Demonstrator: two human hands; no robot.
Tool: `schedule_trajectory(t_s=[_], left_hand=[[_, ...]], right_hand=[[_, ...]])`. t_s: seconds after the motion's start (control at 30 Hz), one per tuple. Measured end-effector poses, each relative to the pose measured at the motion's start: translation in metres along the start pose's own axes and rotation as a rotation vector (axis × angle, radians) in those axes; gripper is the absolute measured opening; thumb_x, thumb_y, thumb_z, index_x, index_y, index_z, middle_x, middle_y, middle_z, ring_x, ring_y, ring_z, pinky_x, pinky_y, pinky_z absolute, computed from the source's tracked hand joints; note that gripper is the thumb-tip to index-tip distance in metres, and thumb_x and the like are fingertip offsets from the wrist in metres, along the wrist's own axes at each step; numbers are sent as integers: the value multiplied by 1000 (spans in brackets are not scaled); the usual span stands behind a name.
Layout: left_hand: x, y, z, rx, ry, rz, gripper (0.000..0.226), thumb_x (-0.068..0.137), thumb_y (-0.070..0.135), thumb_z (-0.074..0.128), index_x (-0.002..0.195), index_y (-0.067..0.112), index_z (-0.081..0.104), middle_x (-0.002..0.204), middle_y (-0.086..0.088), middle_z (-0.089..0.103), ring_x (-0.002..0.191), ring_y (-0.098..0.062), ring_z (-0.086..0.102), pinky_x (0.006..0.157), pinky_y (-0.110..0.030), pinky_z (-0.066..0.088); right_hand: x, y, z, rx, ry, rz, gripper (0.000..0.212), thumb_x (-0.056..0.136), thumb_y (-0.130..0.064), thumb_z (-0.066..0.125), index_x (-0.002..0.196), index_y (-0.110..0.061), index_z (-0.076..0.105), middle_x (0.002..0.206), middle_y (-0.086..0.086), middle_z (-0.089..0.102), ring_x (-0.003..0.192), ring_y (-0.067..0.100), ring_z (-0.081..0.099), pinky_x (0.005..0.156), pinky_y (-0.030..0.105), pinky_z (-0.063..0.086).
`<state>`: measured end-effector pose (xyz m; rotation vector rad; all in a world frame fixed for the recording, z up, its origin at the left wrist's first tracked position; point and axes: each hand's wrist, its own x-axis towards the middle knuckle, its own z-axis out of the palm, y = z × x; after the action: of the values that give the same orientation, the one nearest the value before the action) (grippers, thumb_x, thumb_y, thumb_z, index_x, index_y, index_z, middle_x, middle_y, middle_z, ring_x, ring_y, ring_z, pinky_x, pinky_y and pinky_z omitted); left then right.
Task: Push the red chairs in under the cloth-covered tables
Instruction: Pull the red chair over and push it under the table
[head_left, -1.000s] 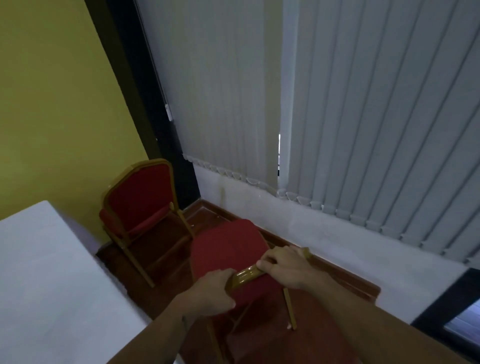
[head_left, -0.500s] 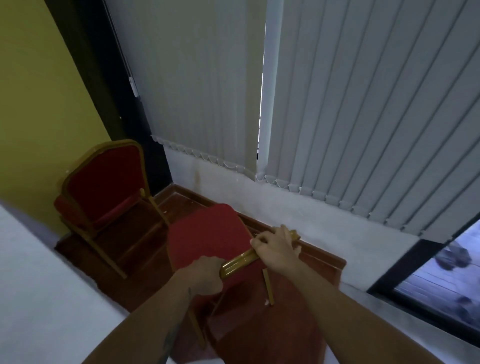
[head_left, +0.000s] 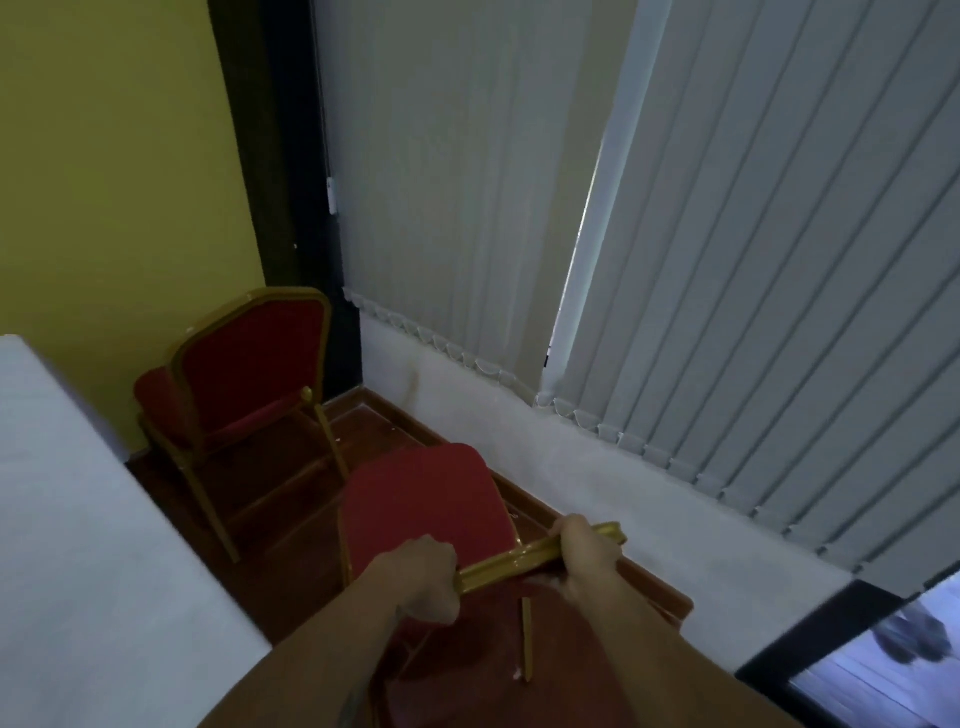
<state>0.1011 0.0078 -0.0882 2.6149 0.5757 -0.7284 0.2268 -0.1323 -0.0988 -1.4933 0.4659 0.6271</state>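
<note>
A white cloth-covered tabletop (head_left: 78, 519) fills the lower left of the view, its near corner ending just beside the left forearm. Beyond its far edge a second red upholstered chair with a gold metal frame (head_left: 244, 384) stands in the corner against the yellow wall (head_left: 114, 171), its back turned toward the camera and its seat facing the tabletop side. Grey vertical blinds (head_left: 727, 260) hang across the window wall, above a pale low wall band (head_left: 597, 488), and a dark window frame (head_left: 810, 644) shows at the lower right. The dark red-brown wooden floor (head_left: 291, 483) between the two chairs is open; the corner chair's legs stand near the held chair's seat edge, but the two do not touch.

The nearer red upholstered chair with a gold metal frame (head_left: 421, 499) sits in front of the person, beside the tabletop corner and not under the cloth. Compared with half a second ago, the view has swung left, so more of the tabletop shows and the held chair's seat appears closer to its edge.

The left hand (head_left: 421, 582) is clenched around the left end of the chair's gold top rail, knuckles up. The right hand (head_left: 584, 556) holds the same rail in a closed grip near its right end, fingers curled over the top. Both forearms reach forward from the bottom of the view, wrists nearly straight.
</note>
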Motion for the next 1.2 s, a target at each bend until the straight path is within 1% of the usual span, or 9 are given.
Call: schedule_trajectory(t_s=[0.1,0.2,0.33,0.53,0.63,0.73,0.93,1.03,1.2], left_hand=[[-3,9,-3,39,27,-14,35,82,22,57,115,12,66,114,-10,67,102,-29,66,85,-39,57],[0,25,-11,70,26,-44,36,86,22,57,120,12,64,120,-11,65,107,-30,65,82,-38,53],[20,53,-19,62,17,-108,38,86,22,56,122,13,63,122,-10,65,108,-30,65,79,-36,50],[55,103,-33,-3,-2,-245,39,84,25,57,121,14,63,119,-8,65,106,-29,65,83,-37,52],[65,124,-40,-70,-18,-310,39,86,26,57,123,15,61,118,-8,64,105,-28,64,85,-39,53],[73,142,-47,-120,-20,-355,39,86,27,58,124,16,59,111,-5,61,98,-26,62,80,-38,51],[81,151,-61,-194,-29,-431,38,87,30,60,123,16,59,103,-2,59,91,-23,60,79,-36,51],[85,145,-65,-221,-33,-457,36,87,29,61,121,16,60,101,-2,61,93,-22,63,80,-36,53],[94,135,-75,-249,-38,-513,40,88,27,62,125,12,60,105,-5,63,92,-23,63,74,-33,52]], right_hand=[[7,-3,3,36,48,-15,56,76,2,57,130,-3,42,98,23,63,73,41,70,45,54,57],[19,-14,0,37,23,-23,56,76,4,58,129,-3,41,98,20,59,76,39,67,43,50,56],[51,-36,-8,-27,-47,-41,63,72,2,61,132,-1,45,107,23,62,79,40,68,44,51,57],[106,-80,-20,-95,-231,-62,46,74,5,57,119,0,50,99,19,59,74,36,64,59,63,60],[129,-99,-21,-163,-304,-55,48,74,4,58,121,1,50,97,21,61,72,38,65,51,58,60],[147,-116,-18,-230,-391,-69,49,75,3,58,122,2,50,94,22,61,68,38,66,44,49,57],[166,-136,7,-322,-534,-82,54,72,-1,61,125,2,48,88,19,60,69,37,66,48,51,58],[168,-142,22,-357,-607,-72,42,76,2,59,117,0,50,80,16,56,65,35,64,45,49,58],[176,-147,52,-441,-679,-57,46,77,2,59,122,5,52,80,18,57,67,36,65,46,50,58]])
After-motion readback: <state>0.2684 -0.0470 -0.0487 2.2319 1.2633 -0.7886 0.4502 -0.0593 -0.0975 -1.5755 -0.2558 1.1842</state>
